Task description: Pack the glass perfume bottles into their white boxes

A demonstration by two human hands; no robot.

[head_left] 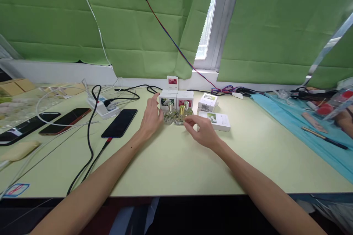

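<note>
Three glass perfume bottles stand close together in the middle of the table. The left perfume bottle (170, 115) has a silver cap, the front perfume bottle (181, 116) a gold one, and the third, partly hidden behind, a silver one. My right hand (203, 129) has its thumb and index finger closed at the right edge of the gold-capped bottle. To the left, my left hand (151, 116) is open, its fingers stretched forward beside the bottles and a white box with a white-flower picture (168, 100). A white box with a pink picture (185, 98) stands behind the bottles.
Another pink-picture box (172, 82) stands farther back. Right of the bottles lie a white box (208, 101) and a flat white box (220, 122). At left are a black phone (119, 123), a power strip (103, 108) and cables. Blue sheeting (298, 132) covers the right side.
</note>
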